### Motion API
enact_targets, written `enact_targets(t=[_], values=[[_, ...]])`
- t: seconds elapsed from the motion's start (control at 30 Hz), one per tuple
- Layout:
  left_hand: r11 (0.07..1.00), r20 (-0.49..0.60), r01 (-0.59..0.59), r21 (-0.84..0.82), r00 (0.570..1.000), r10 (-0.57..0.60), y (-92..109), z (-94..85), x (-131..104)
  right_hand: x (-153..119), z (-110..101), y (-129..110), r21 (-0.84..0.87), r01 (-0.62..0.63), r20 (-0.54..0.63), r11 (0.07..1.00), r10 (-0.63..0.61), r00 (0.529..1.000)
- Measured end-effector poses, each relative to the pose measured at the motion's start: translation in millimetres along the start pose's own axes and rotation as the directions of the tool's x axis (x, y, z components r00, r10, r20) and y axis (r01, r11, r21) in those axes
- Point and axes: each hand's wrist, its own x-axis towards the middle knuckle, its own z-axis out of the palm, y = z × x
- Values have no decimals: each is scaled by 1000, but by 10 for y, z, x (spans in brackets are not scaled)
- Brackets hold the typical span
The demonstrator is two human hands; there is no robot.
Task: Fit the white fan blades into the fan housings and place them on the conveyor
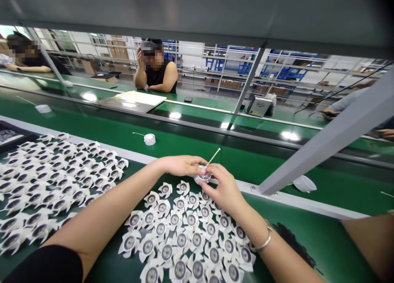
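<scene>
Both hands meet over a small round white fan housing (201,178) at the belt's near edge. A thin pale wire lead (214,155) sticks up from it to the right. My left hand (181,165) reaches over the housing's left and top, fingers closed on it. On its right side, my right hand (224,187) grips it between thumb and fingers. Under and in front of my hands lie many white fan impellers (191,219) with grey ring centres. Some of the housing is hidden by my fingers.
More impellers (46,176) cover the left of the bench. Other white housings (150,139) with wire leads sit along the green conveyor belt (181,145). A grey slanted post (323,131) rises at right, beneath an overhead shelf (197,12). A co-worker (160,71) sits across the line.
</scene>
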Motion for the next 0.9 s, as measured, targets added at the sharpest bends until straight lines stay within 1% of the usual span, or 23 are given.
enact_targets(t=[0.07, 0.13, 0.17, 0.2, 0.27, 0.37, 0.5, 0.67, 0.77, 0.83, 0.9], values=[[980, -12, 65, 188, 998, -63, 18, -86, -77, -4, -1, 19, 14, -27, 10, 1000, 27, 1000], [912, -14, 146, 383, 988, -152, 29, -169, -160, -9, -1, 33, 31, -60, 20, 998, 59, 998], [872, -12, 180, 455, 981, -196, 27, -203, -194, -12, 2, 35, 39, -74, 28, 997, 72, 997], [839, -14, 209, 502, 972, -234, 18, -229, -219, -17, 8, 34, 46, -84, 37, 995, 82, 996], [802, -49, 260, 538, 959, -278, -15, -255, -241, -30, 28, 25, 56, -101, 55, 993, 98, 994], [795, -119, 308, 523, 950, -290, -76, -261, -224, -52, 71, 8, 49, -119, 84, 992, 114, 990], [824, -110, 285, 489, 958, -266, -143, -317, -215, -54, 123, -15, 11, -108, 110, 994, 107, 988], [888, -133, 234, 396, 971, -197, -152, -456, -284, -17, 185, -64, -40, -4, 157, 999, 11, 987], [918, -87, 186, 352, 982, -166, -118, -464, -305, -14, 219, -75, -67, 30, 214, 997, -15, 977], [945, -6, 149, 291, 988, -154, -107, -429, -291, -18, 233, -73, -97, 39, 255, 995, -13, 967], [965, 68, 139, 223, 985, -158, -122, -385, -259, -14, 242, -72, -130, 40, 291, 991, 0, 957]])
